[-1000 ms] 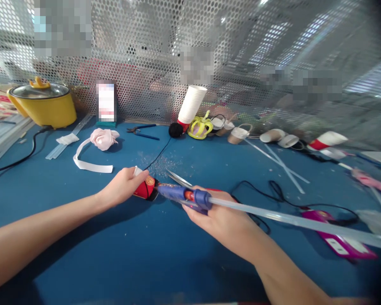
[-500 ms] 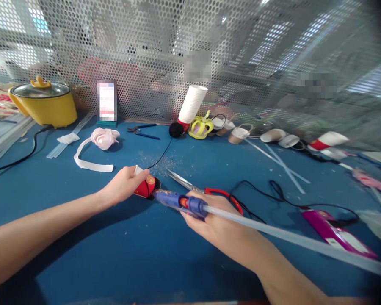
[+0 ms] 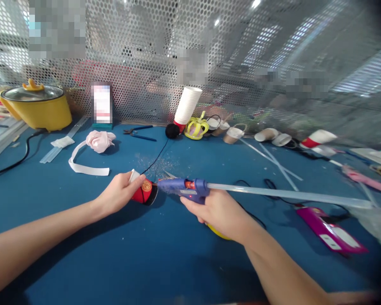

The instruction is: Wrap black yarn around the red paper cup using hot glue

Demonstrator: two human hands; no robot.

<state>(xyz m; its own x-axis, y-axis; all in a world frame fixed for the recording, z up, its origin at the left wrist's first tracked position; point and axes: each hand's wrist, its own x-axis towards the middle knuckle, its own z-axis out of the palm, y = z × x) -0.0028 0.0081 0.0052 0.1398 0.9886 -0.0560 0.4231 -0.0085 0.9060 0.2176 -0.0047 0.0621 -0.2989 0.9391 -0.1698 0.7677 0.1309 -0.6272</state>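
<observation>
My left hand (image 3: 119, 192) is closed around a red paper cup (image 3: 142, 192) with a gold emblem, tipped on its side, its dark end toward the right. A black cord (image 3: 155, 160) runs from the cup back to a black ball of yarn (image 3: 172, 131). My right hand (image 3: 220, 212) grips a blue glue gun (image 3: 184, 188) carrying a long clear glue stick (image 3: 288, 194). The gun's nozzle is at the cup's dark end; whether it touches I cannot tell. Scissors (image 3: 169, 174) lie mostly hidden behind the gun.
On the blue table (image 3: 139, 262) a pink fabric rose (image 3: 100, 141) with a white strip and pliers (image 3: 139, 132) lie at the back. A yellow pot (image 3: 36, 108), a phone (image 3: 102, 103), stacked white cups (image 3: 188, 103) and small baskets stand along the mesh. A purple power strip (image 3: 330, 231) lies right.
The glue gun has swung to a more level pose, its stick end rising. The cup has turned, showing more of its emblem and dark end. The whole view has shifted slightly.
</observation>
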